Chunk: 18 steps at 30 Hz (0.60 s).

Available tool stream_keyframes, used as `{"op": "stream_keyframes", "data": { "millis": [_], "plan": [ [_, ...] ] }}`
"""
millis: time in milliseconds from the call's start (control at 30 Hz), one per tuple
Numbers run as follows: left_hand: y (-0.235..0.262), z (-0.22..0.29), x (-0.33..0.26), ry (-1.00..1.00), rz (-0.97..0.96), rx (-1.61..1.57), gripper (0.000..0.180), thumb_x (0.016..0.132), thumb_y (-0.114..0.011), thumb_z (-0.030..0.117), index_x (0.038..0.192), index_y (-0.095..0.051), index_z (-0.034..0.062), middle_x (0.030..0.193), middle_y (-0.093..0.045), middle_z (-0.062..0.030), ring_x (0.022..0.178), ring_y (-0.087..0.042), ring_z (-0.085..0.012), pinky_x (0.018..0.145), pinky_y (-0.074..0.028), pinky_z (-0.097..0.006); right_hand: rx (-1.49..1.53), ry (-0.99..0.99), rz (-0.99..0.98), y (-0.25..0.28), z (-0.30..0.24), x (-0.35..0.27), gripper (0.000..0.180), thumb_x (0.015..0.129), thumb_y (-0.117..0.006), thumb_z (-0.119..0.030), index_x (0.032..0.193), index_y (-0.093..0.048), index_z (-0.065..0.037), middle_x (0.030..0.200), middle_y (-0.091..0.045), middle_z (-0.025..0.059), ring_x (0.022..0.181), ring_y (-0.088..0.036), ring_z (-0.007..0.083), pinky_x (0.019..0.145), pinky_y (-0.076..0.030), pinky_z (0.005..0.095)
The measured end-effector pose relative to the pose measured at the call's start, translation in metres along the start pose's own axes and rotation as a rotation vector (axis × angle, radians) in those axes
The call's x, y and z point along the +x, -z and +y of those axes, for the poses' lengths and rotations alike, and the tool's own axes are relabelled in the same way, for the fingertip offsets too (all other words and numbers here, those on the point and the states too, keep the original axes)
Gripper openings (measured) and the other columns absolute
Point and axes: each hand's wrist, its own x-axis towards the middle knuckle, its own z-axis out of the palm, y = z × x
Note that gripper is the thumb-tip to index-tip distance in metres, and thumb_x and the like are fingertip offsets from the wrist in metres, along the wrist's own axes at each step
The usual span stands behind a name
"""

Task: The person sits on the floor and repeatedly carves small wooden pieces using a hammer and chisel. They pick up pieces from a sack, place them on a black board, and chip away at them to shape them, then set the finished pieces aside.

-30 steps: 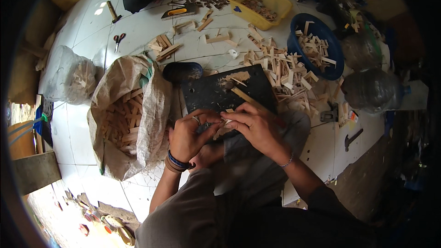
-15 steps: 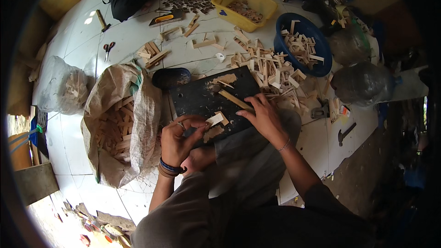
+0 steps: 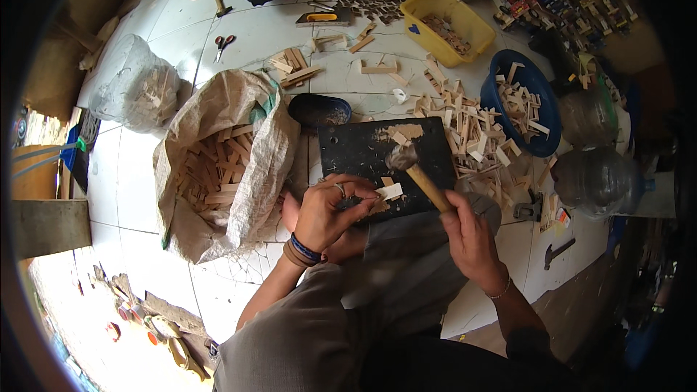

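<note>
My right hand (image 3: 472,243) is wrapped round the wooden handle of a hammer (image 3: 430,187), its metal head raised over a black board (image 3: 348,156). On that board lies a small pale wooden piece (image 3: 391,191), with a second wooden piece (image 3: 388,181) partly under it. Thumb and fingers of my left hand (image 3: 327,210) are pinched at the left end of the pale piece. Whether a nail is between those fingertips is too small to make out.
Left of the board stands a woven sack (image 3: 218,229) of wooden strips. Beyond are a dark oval dish (image 3: 319,110), scissors (image 3: 223,45) and a yellow tub (image 3: 435,3). A wood-piece heap (image 3: 472,131), blue basin (image 3: 548,147) and another hammer (image 3: 557,252) lie to the right.
My right hand has closed round the hammer's handle and lifted it off the board. My left hand stays at the pale wooden piece. The whole view has shifted.
</note>
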Motion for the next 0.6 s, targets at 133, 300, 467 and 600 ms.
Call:
{"op": "stream_keyframes", "data": {
  "millis": [133,300,467,600],
  "plan": [
    [0.003,0.001,-0.001,0.007,0.020,-0.014,0.015,0.085,-0.078,0.011,0.099,-0.077,0.0056,0.106,-0.075,-0.0090,0.097,-0.070,-0.0291,0.087,-0.053,-0.038,-0.178,0.144,-0.086,-0.005,-0.006,-0.010,0.054,0.100,-0.065,-0.012,0.151,-0.046,-0.012,0.105,-0.069,0.0205,0.086,-0.071,0.0386,0.068,-0.056,0.0460],
    [0.006,-0.003,0.000,-0.044,-0.008,-0.007,0.017,0.084,-0.078,0.012,0.100,-0.076,0.0051,0.108,-0.076,-0.0083,0.100,-0.071,-0.0278,0.088,-0.054,-0.037,-0.191,0.198,-0.066,-0.011,-0.004,-0.019,0.066,0.095,-0.068,-0.004,0.155,-0.048,-0.022,0.086,-0.061,0.0128,0.068,-0.064,0.0327,0.061,-0.051,0.0448],
    [0.003,-0.008,-0.001,-0.039,-0.032,-0.030,0.019,0.084,-0.078,0.010,0.101,-0.076,0.0033,0.110,-0.076,-0.0091,0.103,-0.071,-0.0276,0.091,-0.055,-0.037,-0.319,0.172,-0.112,-0.010,-0.005,-0.024,0.067,0.092,-0.070,0.001,0.152,-0.053,-0.023,0.081,-0.055,0.0105,0.065,-0.062,0.0290,0.058,-0.051,0.0410],
    [0.002,-0.011,-0.001,-0.053,-0.029,-0.048,0.019,0.083,-0.079,0.009,0.101,-0.076,0.0029,0.110,-0.077,-0.0092,0.104,-0.071,-0.0269,0.092,-0.054,-0.037,-0.215,0.269,0.045,-0.012,-0.003,-0.026,0.069,0.090,-0.072,0.002,0.151,-0.054,-0.025,0.080,-0.054,0.0089,0.065,-0.064,0.0260,0.058,-0.052,0.0397]
  ]
}}
